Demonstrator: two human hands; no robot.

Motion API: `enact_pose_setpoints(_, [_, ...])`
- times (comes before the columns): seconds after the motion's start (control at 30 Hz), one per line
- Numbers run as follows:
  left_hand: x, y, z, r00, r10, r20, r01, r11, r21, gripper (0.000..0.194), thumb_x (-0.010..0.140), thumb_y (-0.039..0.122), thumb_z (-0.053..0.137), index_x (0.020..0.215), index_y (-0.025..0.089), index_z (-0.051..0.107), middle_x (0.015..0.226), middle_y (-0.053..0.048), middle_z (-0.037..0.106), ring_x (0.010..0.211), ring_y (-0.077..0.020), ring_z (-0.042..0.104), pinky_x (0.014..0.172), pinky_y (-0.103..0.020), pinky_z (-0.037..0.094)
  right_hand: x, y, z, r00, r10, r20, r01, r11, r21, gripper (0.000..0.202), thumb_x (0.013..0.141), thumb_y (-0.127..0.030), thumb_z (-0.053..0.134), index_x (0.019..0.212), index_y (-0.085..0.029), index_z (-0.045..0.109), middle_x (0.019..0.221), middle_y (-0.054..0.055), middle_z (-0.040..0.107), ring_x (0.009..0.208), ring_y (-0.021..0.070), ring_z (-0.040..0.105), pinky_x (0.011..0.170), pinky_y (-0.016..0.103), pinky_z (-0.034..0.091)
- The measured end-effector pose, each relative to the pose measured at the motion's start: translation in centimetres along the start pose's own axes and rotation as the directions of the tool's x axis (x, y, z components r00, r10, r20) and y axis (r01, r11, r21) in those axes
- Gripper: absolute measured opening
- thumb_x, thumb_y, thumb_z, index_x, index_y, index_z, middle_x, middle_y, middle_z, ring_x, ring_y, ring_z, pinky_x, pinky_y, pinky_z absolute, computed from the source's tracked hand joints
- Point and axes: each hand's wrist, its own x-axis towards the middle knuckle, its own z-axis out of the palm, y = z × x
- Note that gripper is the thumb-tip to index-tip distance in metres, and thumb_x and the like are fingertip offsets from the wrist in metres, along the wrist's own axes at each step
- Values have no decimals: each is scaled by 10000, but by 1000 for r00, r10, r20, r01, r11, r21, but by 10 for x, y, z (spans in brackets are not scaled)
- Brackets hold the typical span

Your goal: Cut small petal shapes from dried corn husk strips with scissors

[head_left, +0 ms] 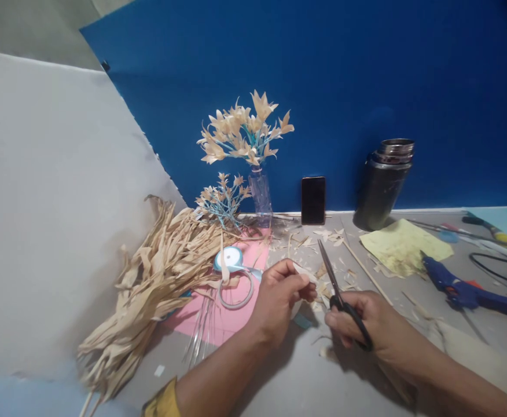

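My left hand (282, 292) pinches a pale piece of dried husk (304, 273) between thumb and fingers, over the middle of the table. Just to its right, my right hand (362, 321) grips black-handled scissors (333, 272) whose blades point up and away from me and look closed. The blades stand apart from the husk piece. Husk scraps (329, 236) lie scattered on the table beyond both hands. Left of my left hand sit a roll of light blue ribbon (228, 259) and a grey ring (249, 301), on pink paper (219, 326).
A bundle of dried husks (149, 289) fills the left side. Husk flowers (240, 124) stand in a clear bottle (260, 197), with a smaller bunch (223, 200) beside it. Behind are a phone (313, 200) and a dark flask (382, 188). A blue glue gun (466, 292) and yellow paper (403, 246) lie right.
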Motion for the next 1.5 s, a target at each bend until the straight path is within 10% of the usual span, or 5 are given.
enact_pose_setpoints(0.53, [-3,-16,7,995,-70,-68,53,972,-231,295,642,252,829,647,154,551,694,-44,695,630,-146,654,694,-282,504,2,9,9,994,-92,51,95,993,-70,544,757,-723,632,678,-209,475,604,-26,478,551,121,399,502,237,342])
enact_pose_setpoints(1.0, [-4,-14,9,997,-26,-67,13,980,-196,234,654,233,806,642,155,586,687,-38,697,642,-155,656,706,-291,497,4,13,9,999,-48,13,48,999,18,477,742,-602,698,591,-198,492,520,-41,474,477,105,408,491,237,360])
enact_pose_setpoints(1.5, [-12,-21,10,999,-11,33,6,989,147,162,665,244,771,633,158,637,598,-4,582,590,-113,497,611,-257,373,-3,-16,-5,909,-182,-375,165,983,-77,298,597,-387,758,769,-188,617,613,-17,605,585,170,540,583,285,431])
